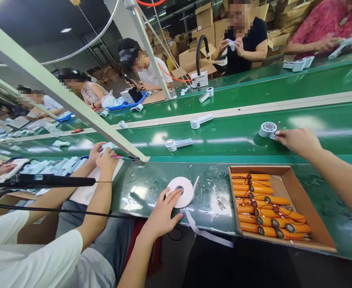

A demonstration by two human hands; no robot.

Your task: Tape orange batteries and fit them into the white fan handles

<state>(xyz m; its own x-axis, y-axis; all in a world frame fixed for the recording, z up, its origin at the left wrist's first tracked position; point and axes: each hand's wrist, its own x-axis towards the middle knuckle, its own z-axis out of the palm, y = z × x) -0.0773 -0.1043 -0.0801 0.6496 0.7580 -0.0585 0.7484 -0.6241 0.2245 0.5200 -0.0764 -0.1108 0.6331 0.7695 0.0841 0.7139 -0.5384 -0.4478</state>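
My left hand (165, 212) lies with outstretched fingers on a roll of white tape (177, 193), which sits flat on the green bench top. A loose tape strip (206, 236) hangs over the bench's front edge. To the right, my right hand (302, 142) is closed in a pinch at the side of a small white handheld fan (268, 129) on the green conveyor belt. Thin wires show by the fingertips; the fan's handle is hidden or out of sight. An open cardboard tray (310, 200) between my arms contains several orange battery cells (260, 190) with wires.
More white fans (178, 144) lie on the belt (230, 140). A slanting white metal post (73, 100) stands at left. Close on my left, a co-worker's hands (105, 156) hold a light part. Other people sit across the line, with cardboard boxes (204, 18) behind.
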